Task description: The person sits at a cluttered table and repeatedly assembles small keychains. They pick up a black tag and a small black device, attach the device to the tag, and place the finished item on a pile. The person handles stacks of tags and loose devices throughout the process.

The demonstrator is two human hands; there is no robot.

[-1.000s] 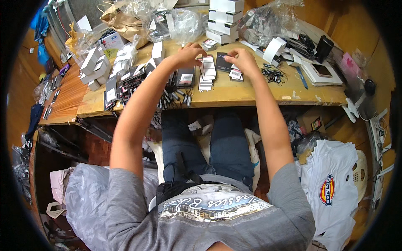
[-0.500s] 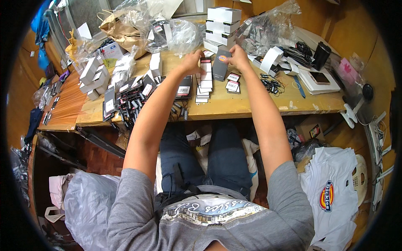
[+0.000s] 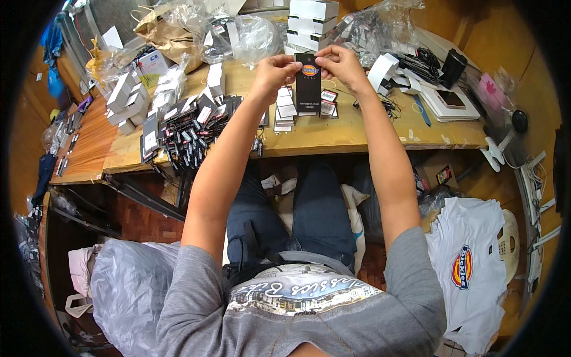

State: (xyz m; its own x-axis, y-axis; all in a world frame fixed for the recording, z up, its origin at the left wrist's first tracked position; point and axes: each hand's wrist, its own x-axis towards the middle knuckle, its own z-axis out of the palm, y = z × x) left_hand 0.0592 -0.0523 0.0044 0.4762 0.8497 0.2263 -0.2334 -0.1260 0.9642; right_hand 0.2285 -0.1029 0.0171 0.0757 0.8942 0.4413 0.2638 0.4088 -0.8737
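Note:
Between both hands a black hang tag (image 3: 308, 89) with a small coloured logo is held upright over the table. My left hand (image 3: 275, 74) pinches its upper left edge. The fingers of my right hand (image 3: 345, 66) are closed on its upper right corner. Below my left hand lies an overlapping row of white labels (image 3: 285, 110). Right of the tag is a small pile of dark-edged labels with barcodes (image 3: 328, 102). A big heap of black tags with cords (image 3: 193, 128) spreads to the left of my left forearm.
White boxes (image 3: 312, 25) are stacked at the back. More white boxes (image 3: 128, 101) stand at left beside clear plastic bags (image 3: 259, 38). At right are a black cup (image 3: 454, 68), a phone (image 3: 450, 99) on white sheets, a blue strip (image 3: 422, 111) and coiled black cords (image 3: 386, 106).
The black tag has been raised and turned upright towards me. My left hand has moved from the white labels to the tag's upper edge; my right hand still holds it.

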